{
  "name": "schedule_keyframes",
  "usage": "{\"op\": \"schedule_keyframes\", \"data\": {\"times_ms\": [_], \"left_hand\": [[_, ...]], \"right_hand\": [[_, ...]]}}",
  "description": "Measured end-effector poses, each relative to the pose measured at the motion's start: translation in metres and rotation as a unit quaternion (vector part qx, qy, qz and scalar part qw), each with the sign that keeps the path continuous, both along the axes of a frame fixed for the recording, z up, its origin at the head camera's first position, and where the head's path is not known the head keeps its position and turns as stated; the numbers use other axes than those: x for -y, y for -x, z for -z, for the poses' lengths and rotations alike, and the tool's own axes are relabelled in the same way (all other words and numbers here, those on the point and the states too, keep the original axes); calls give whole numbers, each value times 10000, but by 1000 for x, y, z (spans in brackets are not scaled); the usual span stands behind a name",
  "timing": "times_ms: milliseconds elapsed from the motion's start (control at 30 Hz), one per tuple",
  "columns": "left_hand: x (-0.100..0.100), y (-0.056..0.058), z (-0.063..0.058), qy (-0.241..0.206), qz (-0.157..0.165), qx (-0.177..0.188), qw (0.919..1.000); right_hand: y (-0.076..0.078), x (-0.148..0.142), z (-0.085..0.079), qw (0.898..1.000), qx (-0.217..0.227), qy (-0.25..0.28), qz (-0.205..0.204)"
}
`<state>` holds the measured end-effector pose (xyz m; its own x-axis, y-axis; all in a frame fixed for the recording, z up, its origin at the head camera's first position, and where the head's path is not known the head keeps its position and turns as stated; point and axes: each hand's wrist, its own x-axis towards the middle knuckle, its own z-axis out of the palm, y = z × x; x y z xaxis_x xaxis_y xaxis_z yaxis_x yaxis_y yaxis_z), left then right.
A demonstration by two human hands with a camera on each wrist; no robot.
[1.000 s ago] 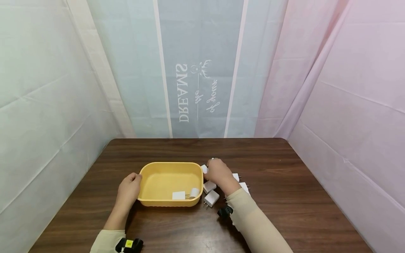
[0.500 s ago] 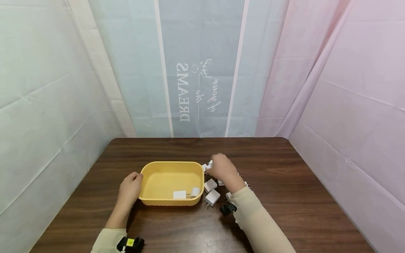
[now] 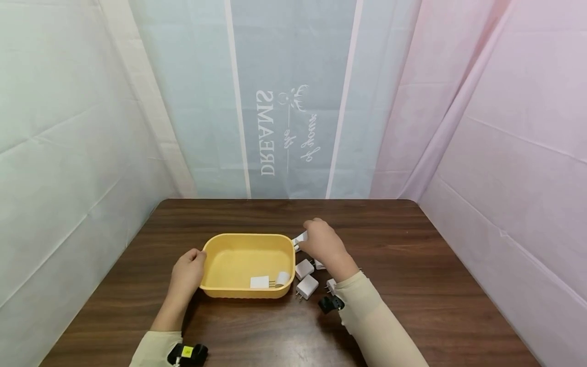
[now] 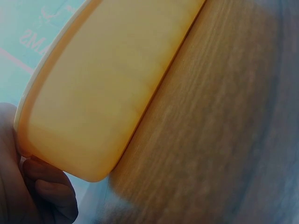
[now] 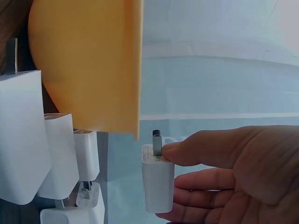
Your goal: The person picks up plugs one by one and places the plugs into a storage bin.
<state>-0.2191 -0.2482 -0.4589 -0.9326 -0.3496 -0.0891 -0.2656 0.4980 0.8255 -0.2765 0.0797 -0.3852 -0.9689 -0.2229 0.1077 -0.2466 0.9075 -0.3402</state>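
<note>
In the head view my right hand [image 3: 323, 246] is just off the right end of a yellow plastic basin [image 3: 238, 293]. Thumb and fingers pinch a white charger plug [image 5: 158, 186], held above the table with its metal prongs pointing toward the basin side. My left hand [image 3: 187, 272] grips the basin's left rim, its fingers curled against the wall in the left wrist view. Inside the basin, a white charger plug [image 3: 259, 282] and a rounder white one [image 3: 282, 279] lie near the front right corner.
Several white charger plugs lie on the brown wooden table [image 3: 257, 336] right of the basin, including one [image 3: 307, 287] by its front corner and another [image 3: 304, 269] behind it. My right forearm hides part of the group. Fabric curtains [image 3: 293, 51] enclose the back and sides.
My right hand has risen slightly and shifted a little right, lifting a charger plug from the group. The left hand and the basin stay in place.
</note>
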Motion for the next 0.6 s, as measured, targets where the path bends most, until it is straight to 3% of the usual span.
{"op": "schedule_keyframes", "data": {"times_ms": [267,600], "left_hand": [[0,-1,-1,-57,-6,-23,10000],[1,0,1,-86,33,-12,10000]], "right_hand": [[-4,7,-7,9996,36,93,-265],[-14,21,-6,9955,113,79,-942]]}}
